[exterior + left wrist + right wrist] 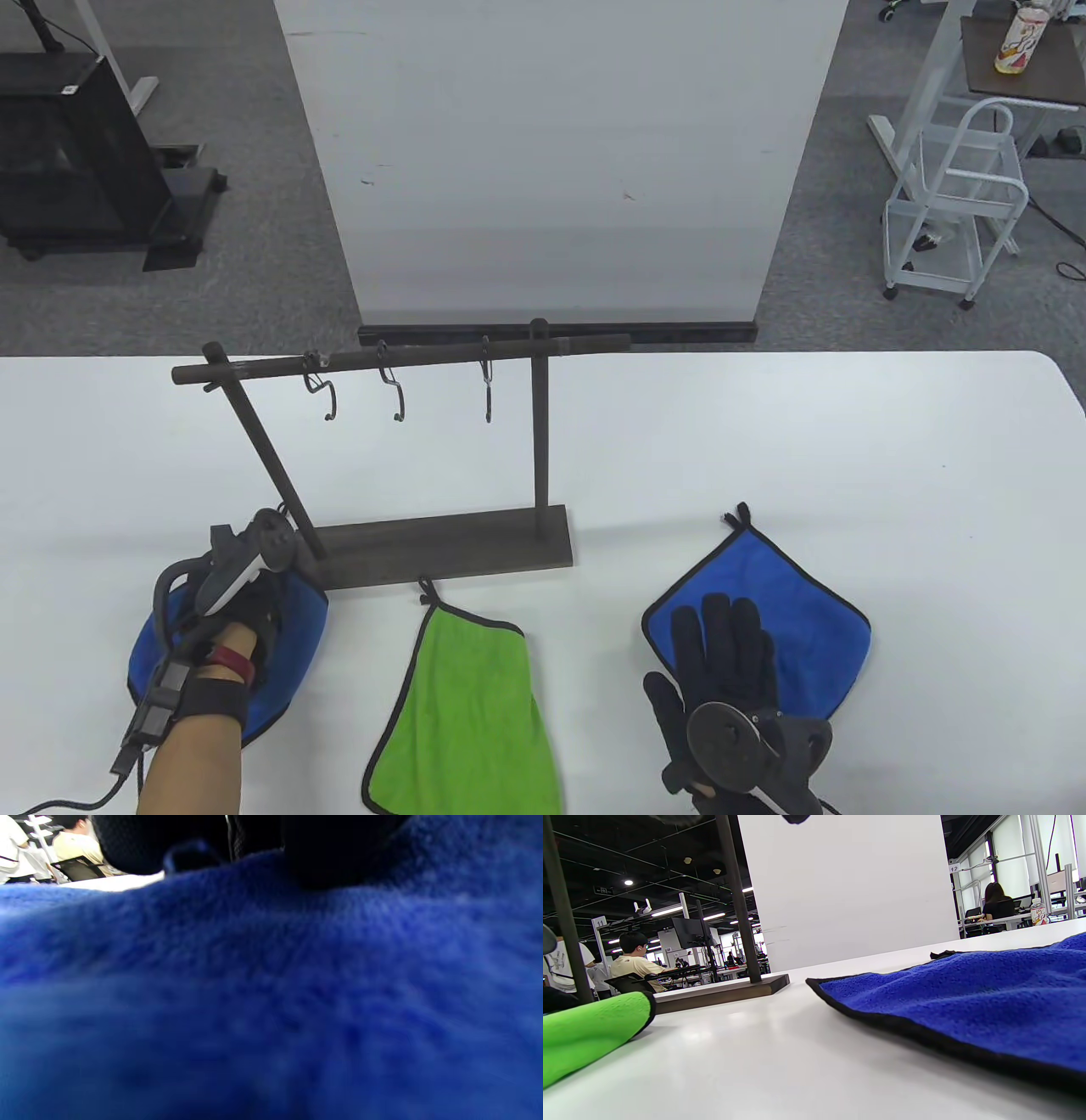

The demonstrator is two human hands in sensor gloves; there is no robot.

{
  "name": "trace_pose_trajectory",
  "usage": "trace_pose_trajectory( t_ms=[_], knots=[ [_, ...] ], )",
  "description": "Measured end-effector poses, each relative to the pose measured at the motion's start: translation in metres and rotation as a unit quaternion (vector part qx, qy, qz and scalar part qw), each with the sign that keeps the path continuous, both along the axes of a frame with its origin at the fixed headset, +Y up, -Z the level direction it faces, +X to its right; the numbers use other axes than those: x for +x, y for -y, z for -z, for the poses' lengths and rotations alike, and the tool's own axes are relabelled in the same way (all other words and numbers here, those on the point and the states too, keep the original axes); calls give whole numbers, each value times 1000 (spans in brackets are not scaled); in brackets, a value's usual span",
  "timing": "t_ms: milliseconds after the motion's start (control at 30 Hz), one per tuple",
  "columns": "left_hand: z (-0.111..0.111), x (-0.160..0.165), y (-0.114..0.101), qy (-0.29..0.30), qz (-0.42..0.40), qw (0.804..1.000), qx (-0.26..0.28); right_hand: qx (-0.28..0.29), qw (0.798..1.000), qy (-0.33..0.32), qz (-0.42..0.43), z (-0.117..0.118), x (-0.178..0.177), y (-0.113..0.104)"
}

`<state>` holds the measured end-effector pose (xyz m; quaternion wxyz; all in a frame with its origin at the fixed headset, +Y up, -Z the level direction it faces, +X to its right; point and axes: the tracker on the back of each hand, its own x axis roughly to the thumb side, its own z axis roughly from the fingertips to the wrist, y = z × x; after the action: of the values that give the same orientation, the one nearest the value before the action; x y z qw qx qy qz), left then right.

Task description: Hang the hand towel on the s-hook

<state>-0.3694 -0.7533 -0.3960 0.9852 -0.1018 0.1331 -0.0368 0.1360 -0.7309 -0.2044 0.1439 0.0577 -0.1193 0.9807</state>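
Observation:
A dark wooden rack (pixel 441 548) stands mid-table; its rail (pixel 424 354) carries three s-hooks (pixel 392 392), all bare. My left hand (pixel 250 598) rests on a blue towel (pixel 297 637) by the rack's left foot. The tracker hides its fingers. The left wrist view is filled by that towel (pixel 271 1005), with dark fingers (pixel 331 849) pressing on it and a small loop (pixel 191 853) beside them. My right hand (pixel 721 632) lies flat, fingers spread, on a second blue towel (pixel 814 620) whose loop (pixel 740 514) points away. A green towel (pixel 471 705) lies between them.
A white panel (pixel 560 161) stands behind the table. The green towel's loop (pixel 427 587) touches the rack base. In the right wrist view the rack base (pixel 721 991), the green towel (pixel 585 1022) and the second blue towel (pixel 967 993) lie on the white table (pixel 780 1060).

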Motion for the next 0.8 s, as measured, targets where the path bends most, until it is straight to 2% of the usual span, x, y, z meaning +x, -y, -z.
trace_pose_trajectory(
  t_ms=[167, 300, 367, 467, 567, 633, 667, 733, 800],
  knots=[
    [-4, -8, -3, -3, -28, 999, 34, -10, 1000, -7, -3, 0, -4, 2],
    [-16, -16, -11, 13, -30, 997, 66, -7, 1000, -7, 2, 0, -3, 1],
    [-28, -19, -23, 21, -45, 993, 111, -5, 1000, -7, 4, -1, -2, 0],
    [-47, -21, -51, 40, -54, 983, 171, -5, 1000, -8, 2, -1, -3, 0],
    [-74, -12, -93, 71, -66, 961, 259, -10, 1000, -8, 3, 0, -3, 1],
    [-95, 0, -122, 97, -54, 941, 320, -11, 1000, -8, 3, 0, -3, 1],
    [-101, 4, -131, 106, -48, 935, 336, -11, 1000, -8, 3, 0, -3, 1],
    [-125, 26, -162, 137, -20, 905, 402, -11, 1000, -8, 3, -1, -4, 0],
    [-141, 44, -181, 160, 1, 881, 445, -11, 1000, -8, 3, -1, -4, 1]
  ],
)
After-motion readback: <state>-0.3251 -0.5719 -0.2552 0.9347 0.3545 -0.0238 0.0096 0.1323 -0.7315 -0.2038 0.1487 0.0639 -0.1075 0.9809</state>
